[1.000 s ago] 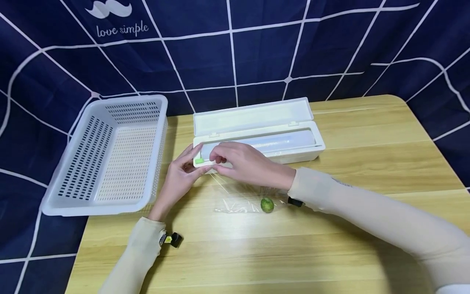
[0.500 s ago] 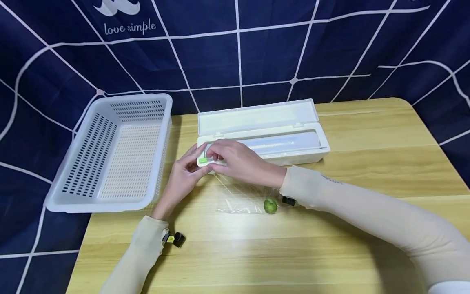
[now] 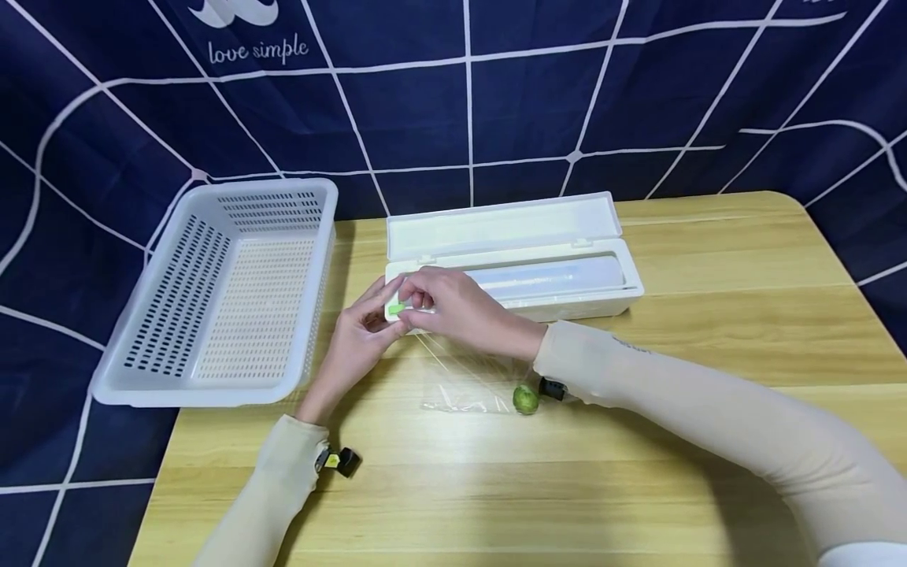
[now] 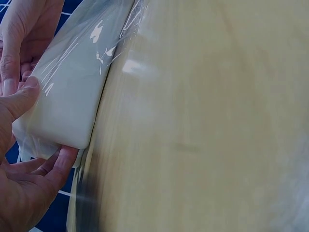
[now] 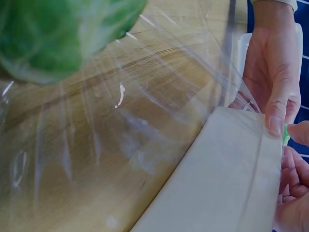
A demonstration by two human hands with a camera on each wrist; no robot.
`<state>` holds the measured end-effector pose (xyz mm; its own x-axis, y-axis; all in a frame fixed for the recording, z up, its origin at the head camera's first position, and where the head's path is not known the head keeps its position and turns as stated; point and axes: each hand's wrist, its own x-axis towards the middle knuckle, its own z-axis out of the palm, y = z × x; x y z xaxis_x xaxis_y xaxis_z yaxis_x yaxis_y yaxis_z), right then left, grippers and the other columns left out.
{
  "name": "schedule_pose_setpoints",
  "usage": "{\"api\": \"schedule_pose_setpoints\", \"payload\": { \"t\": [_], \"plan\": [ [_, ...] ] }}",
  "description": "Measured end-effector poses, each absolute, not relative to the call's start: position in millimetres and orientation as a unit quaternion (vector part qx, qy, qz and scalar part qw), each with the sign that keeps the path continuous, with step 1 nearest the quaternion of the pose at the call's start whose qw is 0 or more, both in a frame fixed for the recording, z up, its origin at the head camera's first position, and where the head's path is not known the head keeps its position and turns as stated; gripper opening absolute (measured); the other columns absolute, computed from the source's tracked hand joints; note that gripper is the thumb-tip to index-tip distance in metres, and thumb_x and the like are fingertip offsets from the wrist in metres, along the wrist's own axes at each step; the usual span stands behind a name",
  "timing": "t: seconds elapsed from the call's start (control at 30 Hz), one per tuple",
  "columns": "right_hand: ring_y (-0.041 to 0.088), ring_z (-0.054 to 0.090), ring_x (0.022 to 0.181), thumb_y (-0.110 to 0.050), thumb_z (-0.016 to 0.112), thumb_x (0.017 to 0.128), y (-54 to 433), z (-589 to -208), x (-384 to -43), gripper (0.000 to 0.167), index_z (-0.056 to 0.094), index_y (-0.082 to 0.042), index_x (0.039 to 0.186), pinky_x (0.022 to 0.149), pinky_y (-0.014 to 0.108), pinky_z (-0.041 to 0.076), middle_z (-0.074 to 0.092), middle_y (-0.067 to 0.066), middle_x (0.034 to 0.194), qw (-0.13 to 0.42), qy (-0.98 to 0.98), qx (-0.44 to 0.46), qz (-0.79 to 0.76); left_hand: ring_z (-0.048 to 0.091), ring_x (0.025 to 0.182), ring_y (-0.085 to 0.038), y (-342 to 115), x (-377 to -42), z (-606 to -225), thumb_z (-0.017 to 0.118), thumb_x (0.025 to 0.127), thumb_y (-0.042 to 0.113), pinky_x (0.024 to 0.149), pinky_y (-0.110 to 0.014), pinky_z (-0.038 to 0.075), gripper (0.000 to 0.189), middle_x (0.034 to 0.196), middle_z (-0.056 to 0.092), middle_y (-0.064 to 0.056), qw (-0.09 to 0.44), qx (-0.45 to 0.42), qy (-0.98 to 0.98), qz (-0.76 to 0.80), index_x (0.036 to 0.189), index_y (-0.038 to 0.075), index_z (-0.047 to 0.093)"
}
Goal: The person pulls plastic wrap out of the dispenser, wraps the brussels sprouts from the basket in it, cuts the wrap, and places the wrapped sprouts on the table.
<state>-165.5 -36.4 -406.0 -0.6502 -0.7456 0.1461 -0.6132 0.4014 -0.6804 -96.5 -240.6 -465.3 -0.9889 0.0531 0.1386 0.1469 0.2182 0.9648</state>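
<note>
Bracing the left end of the white dispenser box [image 3: 595, 305], the left hand [image 3: 354, 339] grips its corner, thumb on the front and fingers wrapped underneath, presumably so the box cannot skid under the other hand's work. The right hand [image 3: 464, 311] meets it at that corner; its curled fingers and thumb appear to pinch the green slider [image 3: 397, 309] on the front rim, though the contact is partly hidden. The box sits lengthwise near the back of the tabletop [image 3: 453, 488], its lid [image 3: 503, 224] tipped back, probably to leave the roll [image 3: 560, 275] and the rim within reach. Clear film [image 3: 460, 394] drapes down the box's front and spreads, creased, toward the person. At its right part lies a small green vegetable [image 3: 526, 399], near the right wrist and apart from both hands; whether it rests fully on the film is hard to tell.

Well to the left stands a white slotted basket [image 3: 198, 396], perhaps set aside to leave room for the film. The tabletop is pale, wood-grained and glossy under the light. Dark blue cloth [image 3: 397, 110] with white lines hangs behind, reading "love simple".
</note>
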Motion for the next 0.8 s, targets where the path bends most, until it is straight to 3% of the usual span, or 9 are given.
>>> {"api": "schedule_pose_setpoints", "payload": {
  "t": [0.2, 0.5, 0.8],
  "plan": [
    [0.014, 0.060, 0.087, -0.018, 0.084, 0.099, -37.4, -406.9, -166.5, 0.017, 0.076, -0.008, 0.111, 0.080, 0.027, 0.053, 0.066, -0.003, 0.094, 0.096, 0.829, -0.399, -0.380, 0.053, 0.146, -0.032, -240.4, -96.8, -464.9, 0.080, 0.098, -0.002, 0.103, -0.031, 0.057, 0.067, 0.171, 0.037, -0.017, 0.034, -0.063, -0.773, -0.630, 0.158, 0.017, 0.057],
    [0.014, 0.060, 0.083, -0.012, 0.086, 0.097, -39.7, -409.8, -165.9, 0.006, 0.082, -0.011, 0.101, 0.076, 0.029, 0.053, 0.067, -0.003, 0.092, 0.097, 0.820, -0.381, -0.416, 0.050, 0.149, -0.030, -241.2, -96.1, -465.7, 0.081, 0.096, -0.003, 0.100, -0.029, 0.058, 0.068, 0.172, 0.036, -0.017, 0.035, -0.055, -0.779, -0.624, 0.157, 0.017, 0.059],
    [0.015, 0.061, 0.083, -0.011, 0.087, 0.095, -38.5, -409.8, -169.0, 0.005, 0.083, -0.009, 0.094, 0.076, 0.031, 0.054, 0.069, -0.004, 0.091, 0.106, 0.814, -0.379, -0.428, 0.067, 0.127, -0.032, -241.0, -97.9, -468.0, 0.083, 0.095, -0.003, 0.093, -0.027, 0.061, 0.067, 0.170, 0.038, -0.018, 0.044, -0.059, -0.781, -0.620, 0.156, 0.015, 0.059]
  ]
}}
